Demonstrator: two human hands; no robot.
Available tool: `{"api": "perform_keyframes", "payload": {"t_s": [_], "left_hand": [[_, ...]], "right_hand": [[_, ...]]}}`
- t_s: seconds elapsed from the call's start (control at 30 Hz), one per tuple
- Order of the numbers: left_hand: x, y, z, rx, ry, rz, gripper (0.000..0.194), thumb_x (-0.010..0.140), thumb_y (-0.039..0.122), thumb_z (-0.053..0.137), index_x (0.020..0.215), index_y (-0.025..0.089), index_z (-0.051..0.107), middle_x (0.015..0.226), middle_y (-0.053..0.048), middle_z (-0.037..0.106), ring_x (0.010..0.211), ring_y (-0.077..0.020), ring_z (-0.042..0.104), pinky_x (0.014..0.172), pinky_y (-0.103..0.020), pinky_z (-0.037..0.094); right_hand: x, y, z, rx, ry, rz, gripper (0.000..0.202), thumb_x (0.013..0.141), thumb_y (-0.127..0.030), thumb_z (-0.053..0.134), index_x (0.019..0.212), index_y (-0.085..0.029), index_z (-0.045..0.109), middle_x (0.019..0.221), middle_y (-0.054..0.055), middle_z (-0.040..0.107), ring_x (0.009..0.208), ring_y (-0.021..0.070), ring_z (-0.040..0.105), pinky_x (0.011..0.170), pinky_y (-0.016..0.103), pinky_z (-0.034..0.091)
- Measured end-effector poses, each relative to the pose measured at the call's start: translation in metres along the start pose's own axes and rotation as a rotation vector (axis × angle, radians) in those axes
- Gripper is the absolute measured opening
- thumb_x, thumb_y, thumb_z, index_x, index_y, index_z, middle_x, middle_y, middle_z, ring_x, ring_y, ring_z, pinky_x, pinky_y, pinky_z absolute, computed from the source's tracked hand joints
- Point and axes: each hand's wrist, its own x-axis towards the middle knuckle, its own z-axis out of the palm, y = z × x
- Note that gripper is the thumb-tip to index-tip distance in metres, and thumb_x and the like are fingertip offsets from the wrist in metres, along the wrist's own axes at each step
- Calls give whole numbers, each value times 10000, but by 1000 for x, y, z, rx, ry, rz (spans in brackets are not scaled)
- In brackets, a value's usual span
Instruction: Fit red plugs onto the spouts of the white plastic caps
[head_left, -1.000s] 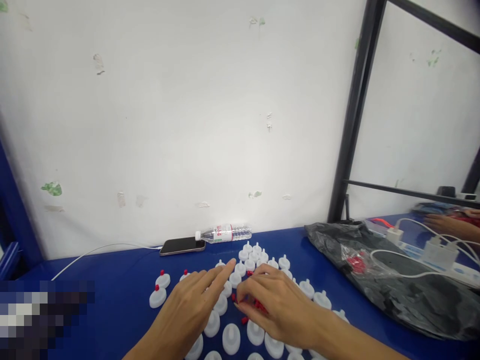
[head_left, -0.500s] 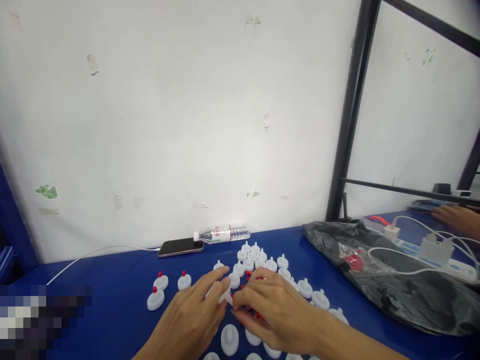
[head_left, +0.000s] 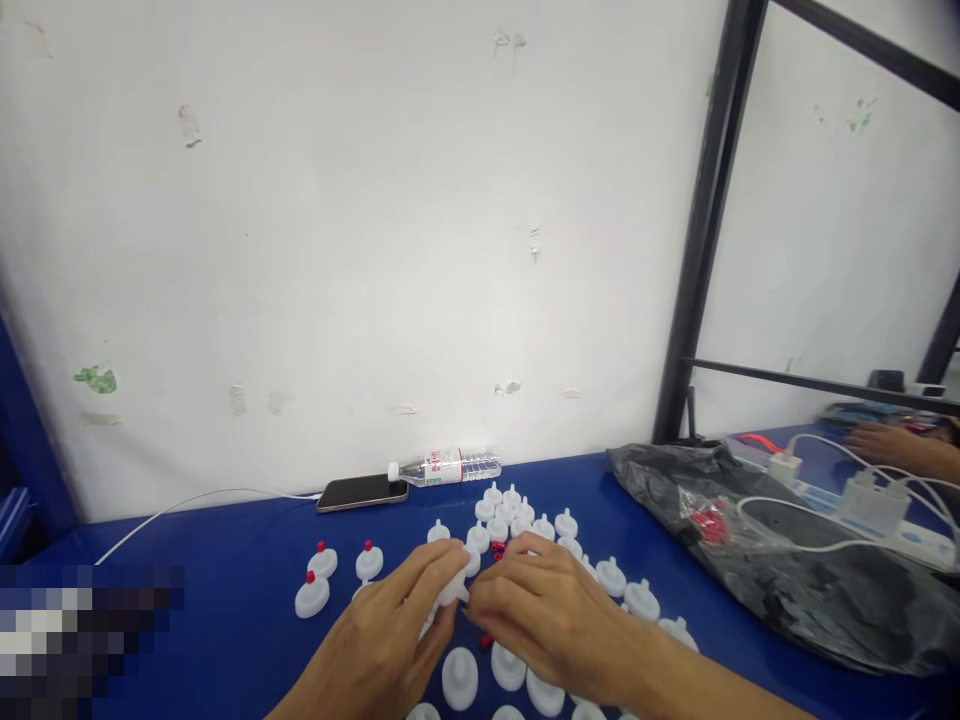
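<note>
My left hand (head_left: 390,620) is closed around a white nozzle cap (head_left: 453,588), its spout tilted to the right. The fingers of my right hand (head_left: 540,605) are pinched together at the spout's tip; whatever they hold there is hidden. Several small red caps (head_left: 498,548) lie behind and under my right hand, mostly covered by it. Around both hands stand more white nozzle caps (head_left: 460,680), spouts up. Over on the left, a few white caps with red tips (head_left: 312,596) stand apart from the others.
A phone (head_left: 363,492) on a white cable and a clear water bottle (head_left: 450,467) lie along the wall. To the right are a black plastic bag (head_left: 795,600), a small bag of red pieces (head_left: 709,522) and a power strip (head_left: 919,540). Another person's hand (head_left: 896,447) shows behind the black frame (head_left: 705,230).
The white nozzle cap has turned in my left hand and shows more between the fingers. My right fingers have closed in at its spout, and the red bit seen there before is hidden.
</note>
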Motion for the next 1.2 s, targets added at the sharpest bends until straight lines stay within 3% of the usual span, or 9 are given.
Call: {"api": "perform_keyframes", "payload": {"t_s": [0.17,0.4,0.53,0.73,0.93,1.07,1.2], "left_hand": [[0,9,-8,-21,-58,-16,517,978,240,450,1470,105,368,1356,-137,652,1196,-173,660,934,-207,573],[-2,5,-2,-28,-130,-15,437,1046,333,381,1451,171,409,1396,-124,623,1215,-177,650,922,-250,592],[-2,0,4,-78,-161,-23,386,1057,375,335,1373,211,487,1324,-99,673,1120,-173,705,864,-249,617],[2,0,2,-43,-133,-1,363,1051,394,341,1290,204,536,1251,-116,705,984,-183,755,795,-249,638],[4,-1,2,-44,-122,1,374,1074,321,208,1275,221,507,1181,-93,719,921,-159,761,678,-228,628],[2,-3,4,-68,-138,-15,349,1067,381,243,1261,228,490,1076,-68,737,819,-165,765,611,-252,613],[2,0,4,-80,-141,4,265,1045,331,329,1224,218,489,962,-33,747,755,-169,760,532,-260,572]], "right_hand": [[0,1,-2,32,27,5,59,992,-130,523,1004,-181,551,830,-15,693,680,93,597,746,273,423],[-7,5,2,33,-11,-51,249,980,-38,470,1144,-189,580,899,-5,731,735,103,631,721,285,424],[-6,7,1,18,-39,-73,259,1000,-77,487,1215,-188,580,922,2,744,774,106,657,767,291,460],[-3,6,-2,20,-87,-108,252,996,-102,490,1222,-172,578,894,-7,733,690,114,636,562,283,419],[-4,3,-8,-2,-224,-52,390,955,-91,437,1328,-175,516,948,12,725,778,142,673,618,278,478],[-4,2,-8,-16,-222,-65,413,931,-66,441,1318,-184,520,1026,22,720,815,135,671,642,258,488],[-3,1,-6,-39,-224,-90,364,935,-88,482,1273,-205,550,1012,10,709,798,128,650,628,248,474]]}}
